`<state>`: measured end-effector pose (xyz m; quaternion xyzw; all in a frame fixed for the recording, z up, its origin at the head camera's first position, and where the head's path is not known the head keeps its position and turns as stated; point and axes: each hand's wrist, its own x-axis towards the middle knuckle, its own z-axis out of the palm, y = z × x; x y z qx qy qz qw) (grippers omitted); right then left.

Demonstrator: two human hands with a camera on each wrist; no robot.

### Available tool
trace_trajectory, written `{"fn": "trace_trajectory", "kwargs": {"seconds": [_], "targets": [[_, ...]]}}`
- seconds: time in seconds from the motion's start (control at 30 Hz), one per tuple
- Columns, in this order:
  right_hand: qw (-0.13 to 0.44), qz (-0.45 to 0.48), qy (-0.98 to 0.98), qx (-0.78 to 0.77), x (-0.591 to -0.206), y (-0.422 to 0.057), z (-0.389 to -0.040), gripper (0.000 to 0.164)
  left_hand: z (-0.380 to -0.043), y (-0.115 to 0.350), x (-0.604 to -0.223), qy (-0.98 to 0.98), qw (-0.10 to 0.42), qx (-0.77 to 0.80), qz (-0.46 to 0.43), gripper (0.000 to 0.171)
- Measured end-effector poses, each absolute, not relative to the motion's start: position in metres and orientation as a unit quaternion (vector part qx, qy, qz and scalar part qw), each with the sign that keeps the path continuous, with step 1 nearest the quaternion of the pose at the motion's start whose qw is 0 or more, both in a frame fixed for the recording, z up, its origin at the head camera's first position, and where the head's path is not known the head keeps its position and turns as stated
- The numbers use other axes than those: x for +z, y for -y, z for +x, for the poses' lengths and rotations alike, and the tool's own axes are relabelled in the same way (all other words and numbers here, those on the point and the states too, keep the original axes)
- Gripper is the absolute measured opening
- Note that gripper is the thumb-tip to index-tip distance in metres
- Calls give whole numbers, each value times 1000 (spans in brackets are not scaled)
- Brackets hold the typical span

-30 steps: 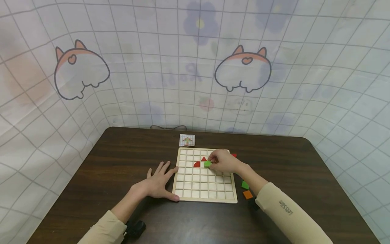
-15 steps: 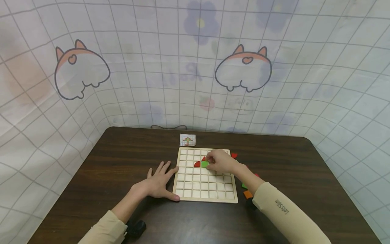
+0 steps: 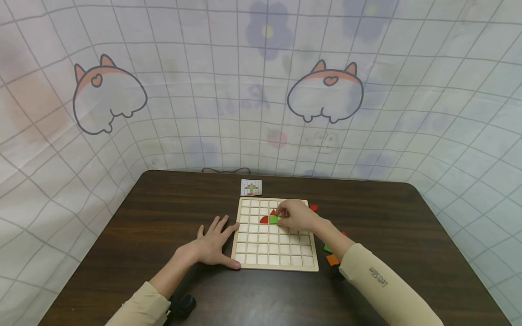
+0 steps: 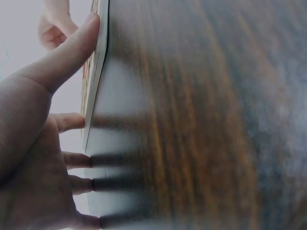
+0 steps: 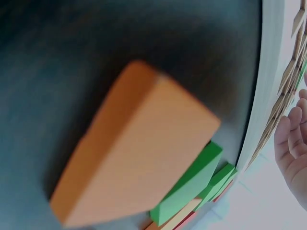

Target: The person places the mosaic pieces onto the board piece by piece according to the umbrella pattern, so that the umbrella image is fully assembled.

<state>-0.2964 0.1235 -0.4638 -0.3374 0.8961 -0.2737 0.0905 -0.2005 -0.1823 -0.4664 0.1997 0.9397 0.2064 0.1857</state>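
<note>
A wooden grid board (image 3: 274,267) lies on the dark table. My left hand (image 3: 212,244) is spread at its left side, thumb on the near left corner and index finger at the left edge. In the left wrist view the other fingertips of that hand (image 4: 43,167) touch the tabletop. My right hand (image 3: 299,216) pinches the right side of a green square block (image 3: 273,219), which sits in a cell of the grid. Left of that block lies a red quarter-round block (image 3: 264,219). Behind it is a red triangle block (image 3: 273,212), partly covered by fingers.
A small pattern card (image 3: 251,187) lies behind the board. Off the board's right side are a red block (image 3: 313,207), an orange block (image 3: 332,260) and green blocks (image 5: 189,184), partly under the right forearm. A patterned cloth (image 3: 220,113) hangs behind the table.
My right hand has shifted slightly left and set the green square block down beside the red quarter-round block. The left hand stays where it was.
</note>
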Motion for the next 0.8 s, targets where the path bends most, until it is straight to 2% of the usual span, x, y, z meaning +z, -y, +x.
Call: {"fn": "trace_trajectory", "kwargs": {"seconds": [0.37, 0.8], "targets": [[106, -302, -893, -315, -460, -156, -301, 19, -209, 189, -489, -936, 172, 226, 207, 127], [85, -267, -906, -317, -466, -198, -313, 16, -201, 183, -467, -941, 186, 197, 202, 114]]}}
